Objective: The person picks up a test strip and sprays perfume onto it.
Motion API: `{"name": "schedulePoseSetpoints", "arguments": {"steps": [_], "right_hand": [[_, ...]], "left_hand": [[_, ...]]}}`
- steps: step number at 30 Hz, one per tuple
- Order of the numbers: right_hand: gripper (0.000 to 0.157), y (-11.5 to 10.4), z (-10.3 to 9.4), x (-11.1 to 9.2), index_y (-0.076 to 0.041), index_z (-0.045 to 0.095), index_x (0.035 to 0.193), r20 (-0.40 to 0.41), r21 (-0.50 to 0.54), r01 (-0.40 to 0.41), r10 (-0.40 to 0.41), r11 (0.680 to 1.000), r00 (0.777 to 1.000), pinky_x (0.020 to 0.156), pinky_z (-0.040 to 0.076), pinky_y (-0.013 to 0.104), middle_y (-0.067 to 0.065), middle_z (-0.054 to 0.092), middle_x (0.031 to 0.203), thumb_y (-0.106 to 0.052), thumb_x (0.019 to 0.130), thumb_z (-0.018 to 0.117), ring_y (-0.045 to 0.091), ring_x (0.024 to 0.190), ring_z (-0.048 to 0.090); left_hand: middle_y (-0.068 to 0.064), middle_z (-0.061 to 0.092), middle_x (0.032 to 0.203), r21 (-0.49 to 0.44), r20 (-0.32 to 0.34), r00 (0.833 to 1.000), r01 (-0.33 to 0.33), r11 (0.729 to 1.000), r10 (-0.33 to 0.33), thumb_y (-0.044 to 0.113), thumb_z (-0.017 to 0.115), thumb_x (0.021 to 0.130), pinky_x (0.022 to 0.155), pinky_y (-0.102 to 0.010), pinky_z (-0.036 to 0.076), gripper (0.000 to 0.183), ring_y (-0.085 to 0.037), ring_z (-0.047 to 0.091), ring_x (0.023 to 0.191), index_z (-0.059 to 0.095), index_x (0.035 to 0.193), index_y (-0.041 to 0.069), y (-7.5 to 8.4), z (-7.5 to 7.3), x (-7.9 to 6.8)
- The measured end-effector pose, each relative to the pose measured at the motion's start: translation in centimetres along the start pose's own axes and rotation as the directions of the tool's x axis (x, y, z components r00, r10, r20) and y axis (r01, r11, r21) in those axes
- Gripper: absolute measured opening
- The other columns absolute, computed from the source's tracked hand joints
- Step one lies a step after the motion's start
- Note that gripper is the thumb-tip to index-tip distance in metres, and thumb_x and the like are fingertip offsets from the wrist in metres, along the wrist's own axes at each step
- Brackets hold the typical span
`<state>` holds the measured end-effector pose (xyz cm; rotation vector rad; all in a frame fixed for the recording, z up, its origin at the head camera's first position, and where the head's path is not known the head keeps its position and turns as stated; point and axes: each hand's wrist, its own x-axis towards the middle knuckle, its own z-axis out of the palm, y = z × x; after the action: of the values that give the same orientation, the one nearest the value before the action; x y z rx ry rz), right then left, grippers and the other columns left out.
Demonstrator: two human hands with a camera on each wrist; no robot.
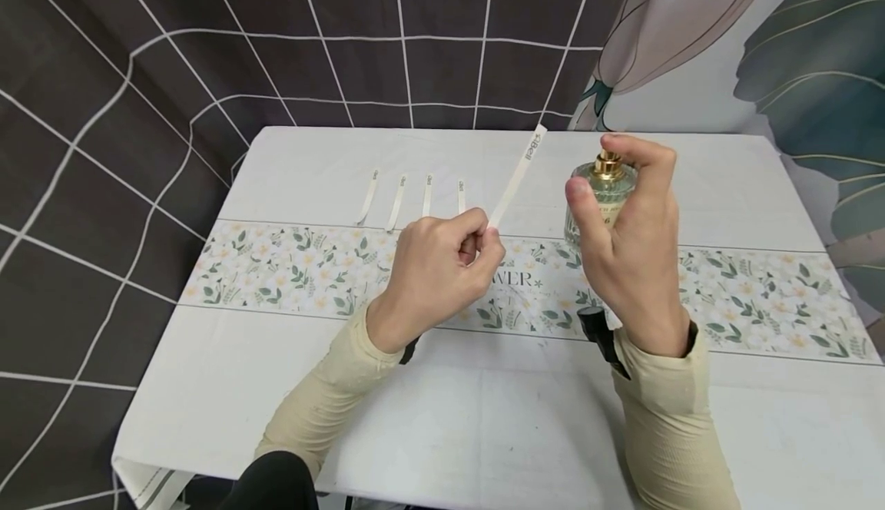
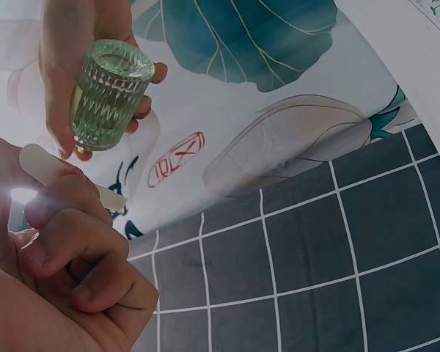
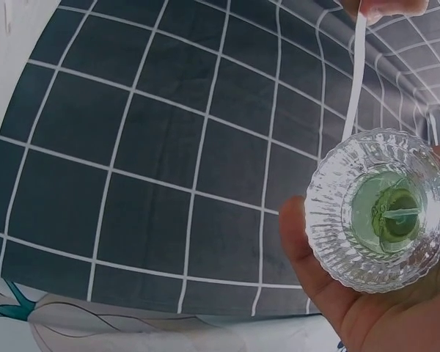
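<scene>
My left hand (image 1: 442, 268) pinches the lower end of a white perfume test strip (image 1: 517, 176) between thumb and fingers. The strip slants up to the right, and dark lettering marks its top end. To its right, my right hand (image 1: 632, 253) grips a ribbed glass perfume bottle (image 1: 579, 187) with pale green liquid and a gold spray head (image 1: 608, 164). The index finger rests on top of the spray head, the thumb on the bottle's near side. In the right wrist view the bottle's round base (image 3: 381, 213) faces the camera, with the strip (image 3: 358, 81) beyond it.
Several more test strips (image 1: 397, 203) lie in a row on the white table (image 1: 290, 172), left of centre. A floral printed band (image 1: 276, 272) runs across the tablecloth. Dark grid-patterned curtain (image 1: 359, 3) stands behind and left; a leaf-patterned curtain (image 1: 823, 72) hangs at right.
</scene>
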<state>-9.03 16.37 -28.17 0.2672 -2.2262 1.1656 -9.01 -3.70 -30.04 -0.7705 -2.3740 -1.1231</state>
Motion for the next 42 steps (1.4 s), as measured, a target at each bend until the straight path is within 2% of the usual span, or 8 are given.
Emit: {"name": "schedulePoseSetpoints", "arguments": {"steps": [7, 11, 15, 19, 22, 27, 34, 42], "right_hand": [[0.04, 0.1, 0.1, -0.1, -0.009, 0.048, 0.136, -0.003, 0.005, 0.013, -0.013, 1.0, 1.0, 0.096, 0.042, 0.036, 0.019, 0.065, 0.099, -0.026, 0.101, 0.058, 0.027, 0.097, 0.059], [0.043, 0.1, 0.1, 0.0, -0.013, 0.045, 0.138, -0.014, 0.013, 0.036, -0.036, 0.999, 0.999, 0.085, 0.04, 0.026, 0.004, 0.06, 0.095, -0.034, 0.103, 0.057, 0.014, 0.084, 0.054], [0.056, 0.2, -0.3, 0.2, -0.012, 0.041, 0.14, -0.027, 0.041, 0.051, -0.05, 0.998, 0.998, 0.089, 0.041, 0.022, -0.013, 0.051, 0.105, -0.05, 0.102, 0.056, 0.01, 0.092, 0.054], [0.065, 0.5, -1.1, 0.4, -0.011, 0.037, 0.142, -0.004, 0.068, 0.037, -0.037, 0.997, 0.999, 0.103, 0.04, 0.025, -0.012, 0.051, 0.119, -0.053, 0.098, 0.059, 0.016, 0.117, 0.055], [0.064, 1.0, -1.6, 0.5, -0.009, 0.037, 0.144, 0.033, 0.052, 0.03, -0.032, 0.998, 0.999, 0.113, 0.035, 0.031, 0.004, 0.056, 0.125, -0.044, 0.098, 0.064, 0.021, 0.131, 0.051], [0.059, 2.4, -2.2, 0.5, -0.003, 0.036, 0.146, 0.113, -0.034, 0.035, -0.031, 0.999, 0.993, 0.116, 0.034, 0.038, 0.024, 0.054, 0.13, -0.018, 0.098, 0.067, 0.031, 0.132, 0.05], [0.065, 4.9, -2.0, 0.8, -0.004, 0.034, 0.15, 0.239, -0.129, -0.008, 0.039, 0.992, 0.97, 0.086, 0.037, 0.04, 0.023, 0.053, 0.134, -0.013, 0.097, 0.07, 0.033, 0.108, 0.05], [0.065, 8.5, -0.6, 1.0, -0.007, 0.034, 0.152, 0.377, -0.201, -0.033, 0.109, 0.979, 0.92, 0.074, 0.037, 0.04, 0.022, 0.056, 0.14, -0.021, 0.099, 0.068, 0.034, 0.087, 0.052]], "left_hand": [[0.008, 0.036, 0.048, -0.015, 0.009, 1.0, 0.003, 1.0, -0.003, 0.008, 0.056, 0.086, 0.042, -0.021, 0.025, 0.027, -0.003, 0.031, 0.042, 0.049, 0.061, 0.014, 0.0, 0.0, -0.2], [0.008, 0.036, 0.049, -0.039, 0.021, 1.0, 0.013, 0.999, -0.013, 0.008, 0.056, 0.087, 0.043, -0.02, 0.025, 0.027, -0.003, 0.03, 0.043, 0.05, 0.062, 0.014, -0.2, 0.0, 0.0], [0.006, 0.037, 0.052, -0.167, 0.058, 0.997, 0.066, 0.984, -0.057, 0.005, 0.054, 0.092, 0.046, -0.02, 0.025, 0.027, -0.004, 0.031, 0.046, 0.052, 0.065, 0.011, -0.6, 0.5, 0.2], [0.003, 0.036, 0.052, -0.371, 0.078, 0.985, 0.17, 0.913, -0.151, 0.003, 0.053, 0.097, 0.047, -0.022, 0.025, 0.028, -0.009, 0.031, 0.046, 0.054, 0.069, 0.007, -1.2, 1.3, 0.5], [0.004, 0.032, 0.049, -0.499, 0.101, 0.96, 0.275, 0.822, -0.26, 0.003, 0.054, 0.099, 0.044, -0.023, 0.022, 0.026, -0.012, 0.028, 0.043, 0.057, 0.073, 0.002, -1.8, 2.4, 0.8], [0.007, 0.034, 0.046, -0.559, 0.231, 0.861, 0.498, 0.663, -0.453, 0.013, 0.053, 0.104, 0.04, -0.024, 0.018, 0.025, -0.009, 0.024, 0.04, 0.063, 0.084, 0.002, -3.3, 5.0, 1.4], [0.005, 0.044, 0.053, -0.505, 0.408, 0.641, 0.752, 0.425, -0.65, 0.025, 0.053, 0.107, 0.045, -0.022, 0.027, 0.027, -0.008, 0.03, 0.044, 0.068, 0.1, 0.004, -5.9, 7.9, 1.9], [0.005, 0.043, 0.056, -0.425, 0.519, 0.514, 0.848, 0.316, -0.682, 0.025, 0.049, 0.108, 0.046, -0.021, 0.028, 0.038, -0.006, 0.03, 0.046, 0.062, 0.125, -0.006, -8.8, 9.9, 2.0]]}}
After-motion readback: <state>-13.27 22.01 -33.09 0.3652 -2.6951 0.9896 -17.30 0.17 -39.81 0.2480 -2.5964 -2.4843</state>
